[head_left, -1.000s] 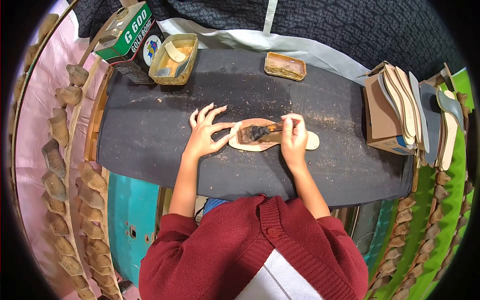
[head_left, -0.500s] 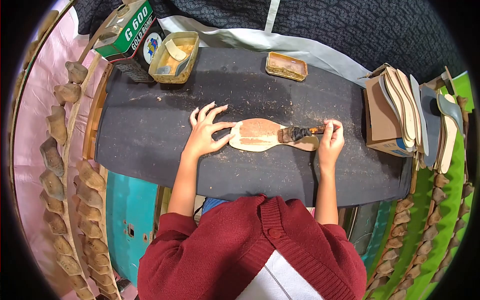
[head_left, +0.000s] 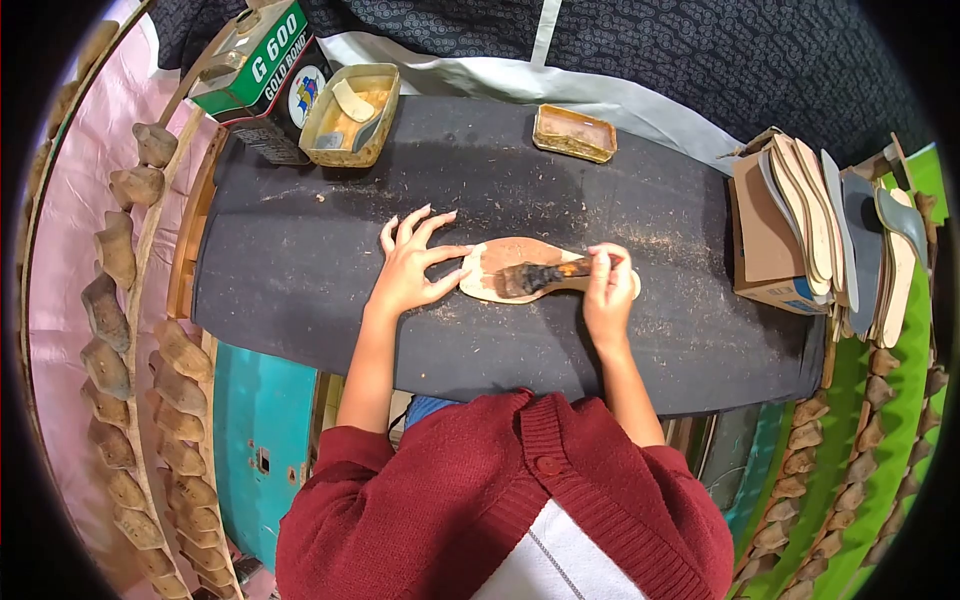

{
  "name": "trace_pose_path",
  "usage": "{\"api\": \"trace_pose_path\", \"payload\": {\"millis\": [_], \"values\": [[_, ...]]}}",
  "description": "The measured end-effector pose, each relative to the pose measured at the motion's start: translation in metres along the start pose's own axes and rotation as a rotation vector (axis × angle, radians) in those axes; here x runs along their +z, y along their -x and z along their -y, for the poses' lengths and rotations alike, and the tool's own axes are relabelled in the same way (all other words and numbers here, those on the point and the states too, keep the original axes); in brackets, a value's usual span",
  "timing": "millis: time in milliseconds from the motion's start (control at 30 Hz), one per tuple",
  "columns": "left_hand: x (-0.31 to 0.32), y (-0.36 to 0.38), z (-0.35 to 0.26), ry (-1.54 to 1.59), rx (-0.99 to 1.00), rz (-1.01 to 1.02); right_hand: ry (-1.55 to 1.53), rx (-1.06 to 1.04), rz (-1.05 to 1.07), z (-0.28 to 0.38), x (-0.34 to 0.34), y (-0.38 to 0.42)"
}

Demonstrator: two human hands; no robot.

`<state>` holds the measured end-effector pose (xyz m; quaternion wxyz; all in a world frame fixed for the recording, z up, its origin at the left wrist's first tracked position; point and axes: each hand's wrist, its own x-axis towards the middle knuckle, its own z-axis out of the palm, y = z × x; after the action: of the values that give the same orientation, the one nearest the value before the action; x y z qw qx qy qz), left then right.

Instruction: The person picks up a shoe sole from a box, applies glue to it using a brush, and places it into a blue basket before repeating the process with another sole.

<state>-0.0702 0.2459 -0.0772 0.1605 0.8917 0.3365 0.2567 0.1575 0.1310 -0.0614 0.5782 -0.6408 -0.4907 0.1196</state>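
A shoe insole (head_left: 515, 248) lies lengthwise on the dark table cover, pale at its edges and brown across the middle. At its left end, my left hand (head_left: 410, 265) grips the edge between thumb and forefinger, the other fingers spread away from it. My right hand (head_left: 608, 290) is closed on the handle of a glue brush (head_left: 540, 277), over the insole's narrower part. The brush's dark, caked head rests on the insole's wide left half. Part of the insole's right side is hidden behind the brush and my right hand.
A G 600 Gold Bond can (head_left: 265, 90) stands at the back left beside an open tray (head_left: 330, 155) holding small cut pieces. Another shallow tray (head_left: 575, 147) sits at the back. Stacked insoles (head_left: 800, 215) stand by a cardboard box (head_left: 765, 220) at right. Shoe lasts (head_left: 105, 310) line side racks.
My right hand and the brush have moved left along the insole, from its narrow waist to the wide left part. My left hand keeps its place.
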Motion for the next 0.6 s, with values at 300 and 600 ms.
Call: {"api": "trace_pose_path", "payload": {"millis": [300,600], "values": [[0.0,-0.001,0.0,0.008,0.002,-0.001,0.07,0.061,-0.176,-0.007,-0.06,-0.006],[0.0,0.0,-0.003,-0.002,0.01,-0.019,-0.169,-0.013,-0.058,0.016,-0.004,0.006]]}}
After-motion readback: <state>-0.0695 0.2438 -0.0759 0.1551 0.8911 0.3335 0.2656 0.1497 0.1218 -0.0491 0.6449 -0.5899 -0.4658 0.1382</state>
